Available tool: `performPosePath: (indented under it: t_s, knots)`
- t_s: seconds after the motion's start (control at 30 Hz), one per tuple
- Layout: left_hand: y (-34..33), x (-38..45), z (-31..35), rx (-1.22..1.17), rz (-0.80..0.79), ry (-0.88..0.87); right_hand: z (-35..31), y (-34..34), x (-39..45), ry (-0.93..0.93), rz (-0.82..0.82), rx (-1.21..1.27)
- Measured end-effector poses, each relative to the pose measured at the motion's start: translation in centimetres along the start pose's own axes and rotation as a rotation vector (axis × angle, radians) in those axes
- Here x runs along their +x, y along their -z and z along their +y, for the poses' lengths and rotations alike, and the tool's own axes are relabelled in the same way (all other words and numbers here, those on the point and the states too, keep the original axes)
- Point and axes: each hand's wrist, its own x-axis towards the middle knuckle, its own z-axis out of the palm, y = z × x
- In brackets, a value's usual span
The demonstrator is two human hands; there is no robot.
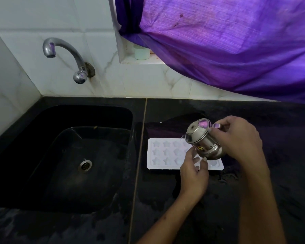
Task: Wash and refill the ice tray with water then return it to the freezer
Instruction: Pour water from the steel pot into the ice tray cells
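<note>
Your right hand point(236, 138) gripped a steel kettle point(201, 138) tilted above the white ice tray point(158, 155) on the black counter point(271, 120) at centre right; your left hand point(194, 171), fingers loose, touched its base; sink point(33, 120) lower left.

a white ice tray point(165, 154) with star-shaped cells lies flat on the dark counter, just right of the sink.

Black stone countertop point(271, 120), wet in patches, a black sink point(42, 120) sunk in at 9 o'clock, a white star-mould ice tray point(158, 155) laid flat at centre
</note>
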Motion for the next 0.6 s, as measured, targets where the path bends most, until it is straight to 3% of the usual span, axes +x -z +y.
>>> performPosePath:
  t_s: [0.6]
  knots:
    - [1.6, 0.1, -0.5, 0.030, 0.001, 0.011, -2.1, -1.5, -0.9, 0.085, -0.014, -0.068]
